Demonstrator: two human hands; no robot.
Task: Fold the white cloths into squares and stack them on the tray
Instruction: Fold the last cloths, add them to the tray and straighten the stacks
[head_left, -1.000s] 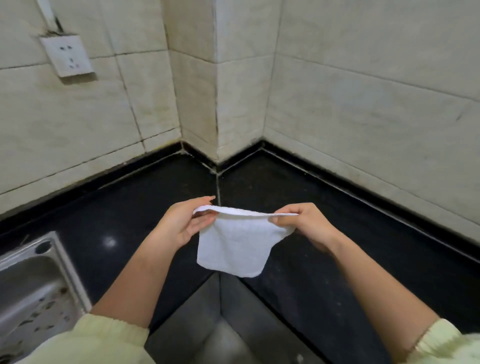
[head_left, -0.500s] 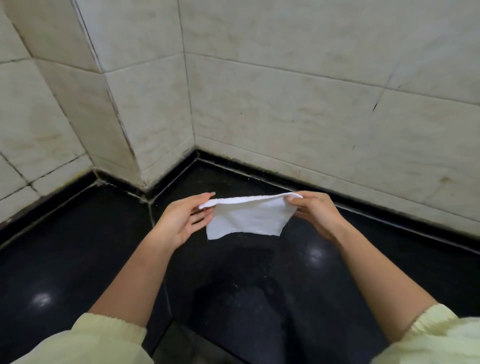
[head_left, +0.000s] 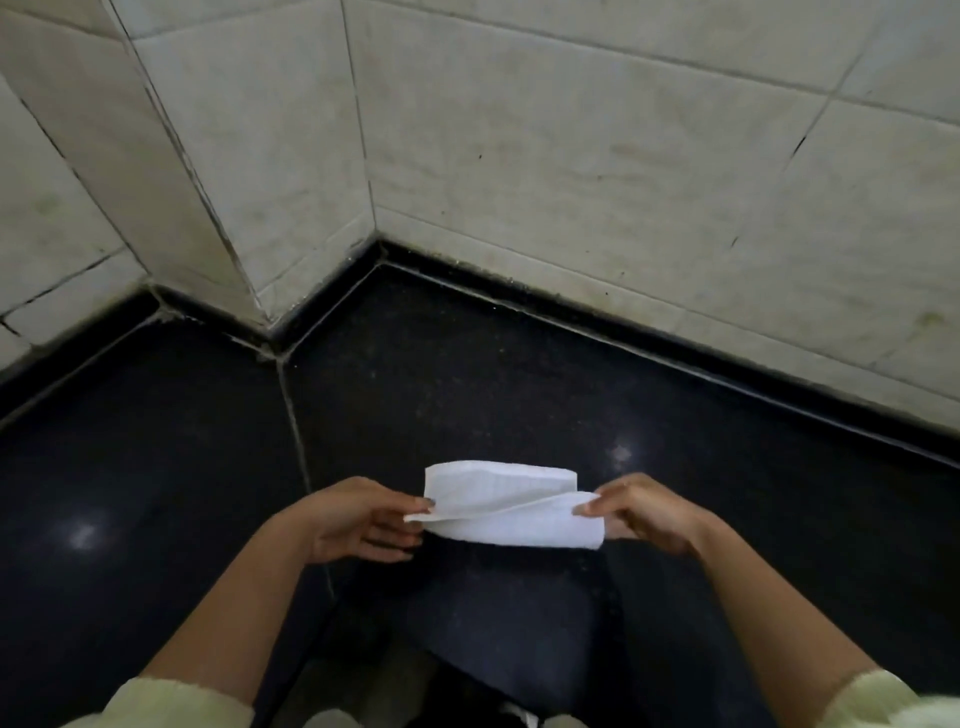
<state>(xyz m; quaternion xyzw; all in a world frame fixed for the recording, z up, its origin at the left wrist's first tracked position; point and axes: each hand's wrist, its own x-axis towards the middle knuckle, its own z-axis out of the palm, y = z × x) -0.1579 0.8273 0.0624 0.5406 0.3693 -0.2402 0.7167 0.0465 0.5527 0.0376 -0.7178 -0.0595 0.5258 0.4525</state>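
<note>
White cloth (head_left: 511, 514) is all you have in play. You hold it over the near side of the wide black counter (head_left: 467, 374), doubled into a long band and not yet a square. No tray or finished stack is in sight, so I judge you're early: another fold, then stacking. Your left hand (head_left: 358, 522) pinches the cloth's left end, lower fingers loosely spread; your right hand (head_left: 644, 512) pinches the right end.

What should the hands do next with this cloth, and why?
Probably carry the pinched edge over to the far edge and lay it down: the left hand and right hand each pinch an end of the white cloth, whose layers gape open over the black counter.
</note>
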